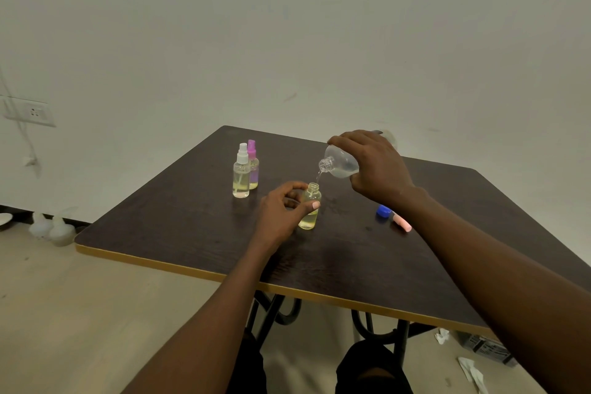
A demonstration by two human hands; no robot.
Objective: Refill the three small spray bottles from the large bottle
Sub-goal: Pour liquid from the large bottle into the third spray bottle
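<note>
My right hand [372, 163] grips the large clear bottle [340, 163], tilted with its open neck down to the left. A thin stream runs from it into an uncapped small bottle [309, 211] of yellowish liquid. My left hand [281, 211] holds that small bottle upright on the dark table [192, 233], thumb and fingers curled round it. Two capped small spray bottles stand together at the back left: one with a white sprayer [241, 176], one with a pink sprayer [253, 166] just behind it.
A blue cap [383, 211] and a pale pink sprayer top [402, 223] lie on the table under my right forearm. Off the table's left edge, white containers [52, 229] sit on the floor. Crumpled paper and a box lie on the floor at lower right.
</note>
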